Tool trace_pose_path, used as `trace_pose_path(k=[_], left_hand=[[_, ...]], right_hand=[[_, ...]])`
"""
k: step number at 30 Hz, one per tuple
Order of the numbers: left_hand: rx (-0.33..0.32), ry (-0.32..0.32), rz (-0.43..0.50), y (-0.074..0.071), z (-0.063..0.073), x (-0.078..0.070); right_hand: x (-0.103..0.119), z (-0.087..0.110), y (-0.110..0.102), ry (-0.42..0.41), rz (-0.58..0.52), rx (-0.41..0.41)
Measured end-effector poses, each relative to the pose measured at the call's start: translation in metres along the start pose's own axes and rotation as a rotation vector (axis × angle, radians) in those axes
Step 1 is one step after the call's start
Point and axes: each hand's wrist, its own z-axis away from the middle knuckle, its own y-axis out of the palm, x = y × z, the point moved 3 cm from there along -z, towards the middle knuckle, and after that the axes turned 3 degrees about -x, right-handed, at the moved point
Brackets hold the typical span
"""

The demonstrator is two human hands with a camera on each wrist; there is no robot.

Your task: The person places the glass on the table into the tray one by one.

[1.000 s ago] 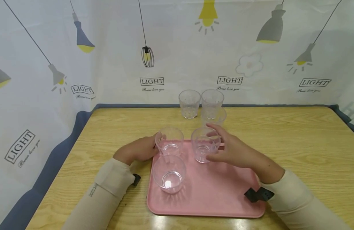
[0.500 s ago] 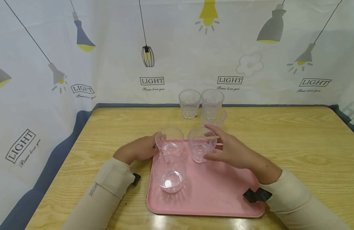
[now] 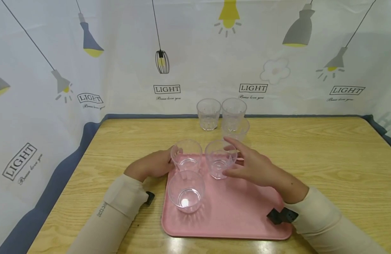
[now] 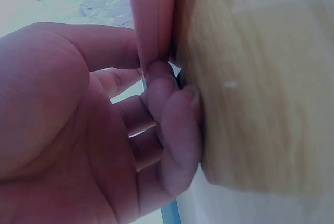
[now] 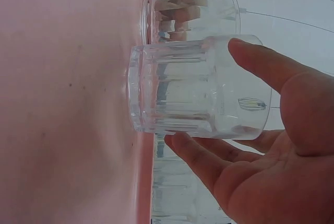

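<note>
A clear plastic cup (image 3: 214, 163) stands upright on the pink tray (image 3: 243, 220), near its back edge. My right hand (image 3: 257, 167) holds this cup from the right; in the right wrist view the thumb lies along one side of the cup (image 5: 182, 91) and the fingers along the other. At the tray's back left corner, my left hand (image 3: 154, 164) grips the tray edge. The left wrist view has its thumb against the pink rim (image 4: 154, 15) and its fingers curled at the underside. Two more clear cups occupy the tray's left side, one at the back (image 3: 186, 162) and one in front (image 3: 186, 192).
Beyond the tray, on the wooden table (image 3: 329, 155), are three more clear cups: a left one (image 3: 209, 114), a right one (image 3: 234, 111) and a nearer one (image 3: 241, 132) partly behind my right hand. A lamp-printed curtain (image 3: 195, 70) hangs along the table's back edge.
My right hand and its cup have shifted a short way left, closer to the back left cup on the tray. The left hand has stayed at the tray edge.
</note>
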Motion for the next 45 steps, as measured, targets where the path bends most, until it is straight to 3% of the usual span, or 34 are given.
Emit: trace_pose_path(k=[10,22,27,40,45], left_hand=[[0.004,-0.009,0.002,-0.001,0.0,0.001],[0.001,-0.003,-0.011,-0.003,0.001,0.004],[-0.003,-0.011,0.0,-0.004,0.001,0.004],[0.01,-0.031,0.033,-0.002,0.002,0.002],[0.006,-0.012,0.03,-0.001,0.001,0.001]], right_hand=[[0.003,0.001,-0.01,-0.026,-0.016,-0.015],[0.004,-0.001,-0.039,-0.01,-0.001,-0.309],[-0.004,-0.007,-0.046,-0.006,0.014,-0.383],[-0.021,-0.017,-0.051,0.044,0.072,-0.335],[-0.023,-0.025,-0.051,0.066,0.078,-0.318]])
